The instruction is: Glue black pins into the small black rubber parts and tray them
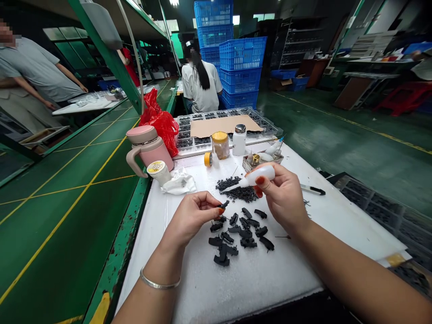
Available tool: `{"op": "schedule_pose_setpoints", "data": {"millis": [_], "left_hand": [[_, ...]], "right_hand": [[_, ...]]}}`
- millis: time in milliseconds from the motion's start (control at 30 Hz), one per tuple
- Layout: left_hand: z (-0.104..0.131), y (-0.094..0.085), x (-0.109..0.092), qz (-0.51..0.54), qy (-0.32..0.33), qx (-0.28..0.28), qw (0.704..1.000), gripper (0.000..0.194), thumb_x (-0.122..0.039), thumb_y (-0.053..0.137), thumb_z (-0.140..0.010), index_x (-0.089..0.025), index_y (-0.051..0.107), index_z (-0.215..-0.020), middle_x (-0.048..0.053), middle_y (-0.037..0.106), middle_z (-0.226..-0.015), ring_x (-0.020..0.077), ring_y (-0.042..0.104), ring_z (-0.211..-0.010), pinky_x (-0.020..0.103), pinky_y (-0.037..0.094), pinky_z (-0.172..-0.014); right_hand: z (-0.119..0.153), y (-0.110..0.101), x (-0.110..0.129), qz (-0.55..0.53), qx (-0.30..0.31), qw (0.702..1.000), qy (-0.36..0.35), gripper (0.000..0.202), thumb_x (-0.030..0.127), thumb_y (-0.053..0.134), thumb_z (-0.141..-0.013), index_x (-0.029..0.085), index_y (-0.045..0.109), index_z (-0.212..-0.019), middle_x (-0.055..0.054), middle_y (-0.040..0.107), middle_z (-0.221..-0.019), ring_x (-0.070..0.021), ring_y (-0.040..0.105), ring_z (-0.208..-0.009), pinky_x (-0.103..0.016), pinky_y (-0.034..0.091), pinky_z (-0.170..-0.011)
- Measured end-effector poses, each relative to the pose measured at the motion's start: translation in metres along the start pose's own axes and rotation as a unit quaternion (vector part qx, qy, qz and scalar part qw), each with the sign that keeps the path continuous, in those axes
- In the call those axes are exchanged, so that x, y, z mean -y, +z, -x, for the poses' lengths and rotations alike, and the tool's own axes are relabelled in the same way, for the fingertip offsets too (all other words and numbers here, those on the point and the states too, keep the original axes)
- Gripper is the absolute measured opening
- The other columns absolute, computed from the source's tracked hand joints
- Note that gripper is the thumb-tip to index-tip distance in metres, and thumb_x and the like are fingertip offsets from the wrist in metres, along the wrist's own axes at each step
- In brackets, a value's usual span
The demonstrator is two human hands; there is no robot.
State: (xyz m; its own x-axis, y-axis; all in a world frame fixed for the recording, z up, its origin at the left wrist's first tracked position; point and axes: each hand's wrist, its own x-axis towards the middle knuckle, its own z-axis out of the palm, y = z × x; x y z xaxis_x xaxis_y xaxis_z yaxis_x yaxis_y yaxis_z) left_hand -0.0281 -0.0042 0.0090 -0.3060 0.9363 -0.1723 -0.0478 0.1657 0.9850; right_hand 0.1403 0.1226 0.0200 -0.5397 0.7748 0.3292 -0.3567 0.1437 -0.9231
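Note:
My left hand (199, 210) pinches a small black plastic part (223, 205) between thumb and fingertips, above the white work surface. My right hand (282, 194) is closed around a white squeeze bottle (259, 175). The bottle lies tilted, its thin nozzle pointing left and down toward the part, with a small gap between them. Below the hands lie several loose curved black parts (245, 231), some with thin pins sticking out. Behind them is a pile of tiny black rings (241, 192), partly behind the nozzle.
At the back left stand a pink mug (153, 150), a tub (158, 172) and crumpled tissue (180, 182). A yellow-lidded jar (220, 146), white bottle (239, 140) and compartment tray (184, 135) stand behind. A black-tipped pen-like tool (313, 190) lies right; a person (202, 85) sits beyond.

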Motion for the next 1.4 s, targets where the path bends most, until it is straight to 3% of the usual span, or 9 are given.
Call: {"op": "schedule_pose_setpoints", "data": {"millis": [200, 400, 533, 633, 867, 1400], "left_hand": [[0.000, -0.002, -0.003, 0.066, -0.011, 0.008, 0.998, 0.021, -0.019, 0.079, -0.063, -0.012, 0.064, -0.075, 0.002, 0.065, -0.071, 0.0105, 0.060, -0.062, 0.019, 0.048, -0.060], [0.001, -0.003, -0.003, 0.077, -0.011, 0.008, 0.997, 0.020, -0.018, 0.079, -0.063, -0.012, 0.064, -0.075, 0.003, 0.066, -0.072, 0.0104, 0.060, -0.063, 0.019, 0.049, -0.060], [0.001, -0.002, -0.003, 0.055, -0.001, -0.003, 0.998, 0.020, -0.018, 0.079, -0.064, -0.012, 0.064, -0.075, 0.003, 0.067, -0.074, 0.0112, 0.060, -0.065, 0.020, 0.049, -0.061], [0.000, -0.001, -0.003, 0.041, 0.006, -0.010, 0.999, 0.020, -0.020, 0.079, -0.064, -0.012, 0.063, -0.075, 0.004, 0.066, -0.074, 0.0116, 0.060, -0.065, 0.021, 0.049, -0.062], [0.000, 0.000, -0.005, 0.029, 0.009, -0.009, 1.000, 0.020, -0.020, 0.078, -0.064, -0.011, 0.063, -0.073, 0.004, 0.067, -0.072, 0.0116, 0.059, -0.064, 0.021, 0.048, -0.061], [0.001, 0.000, -0.005, 0.030, 0.008, -0.012, 0.999, 0.019, -0.019, 0.078, -0.064, -0.012, 0.062, -0.073, 0.003, 0.066, -0.071, 0.0114, 0.059, -0.064, 0.020, 0.048, -0.061]], "right_hand": [[-0.005, 0.003, -0.006, -0.096, 0.015, 0.991, 0.087, 0.025, 0.029, 0.072, -0.076, 0.021, 0.057, -0.093, 0.000, 0.062, -0.077, -0.0115, 0.061, -0.068, -0.016, 0.042, -0.047], [-0.004, 0.002, -0.007, -0.072, 0.038, 0.993, 0.089, 0.026, 0.028, 0.073, -0.075, 0.021, 0.055, -0.094, 0.000, 0.063, -0.071, -0.0112, 0.058, -0.065, -0.017, 0.042, -0.049], [-0.001, 0.002, -0.002, -0.012, 0.039, 0.999, 0.036, 0.024, 0.027, 0.075, -0.072, 0.020, 0.059, -0.089, 0.002, 0.057, -0.071, -0.0077, 0.048, -0.056, -0.019, 0.039, -0.047], [0.004, 0.003, 0.003, 0.080, 0.041, 0.995, -0.036, 0.017, 0.026, 0.073, -0.074, 0.019, 0.063, -0.086, 0.000, 0.059, -0.077, -0.0096, 0.051, -0.062, -0.021, 0.041, -0.052], [0.012, 0.005, 0.006, 0.249, 0.069, 0.951, -0.168, 0.014, 0.027, 0.068, -0.079, 0.017, 0.065, -0.089, -0.002, 0.064, -0.082, -0.0141, 0.058, -0.072, -0.027, 0.044, -0.064], [0.011, 0.006, 0.008, 0.278, 0.062, 0.938, -0.199, 0.013, 0.026, 0.068, -0.079, 0.017, 0.064, -0.087, -0.001, 0.064, -0.080, -0.0137, 0.058, -0.069, -0.027, 0.044, -0.062]]}}
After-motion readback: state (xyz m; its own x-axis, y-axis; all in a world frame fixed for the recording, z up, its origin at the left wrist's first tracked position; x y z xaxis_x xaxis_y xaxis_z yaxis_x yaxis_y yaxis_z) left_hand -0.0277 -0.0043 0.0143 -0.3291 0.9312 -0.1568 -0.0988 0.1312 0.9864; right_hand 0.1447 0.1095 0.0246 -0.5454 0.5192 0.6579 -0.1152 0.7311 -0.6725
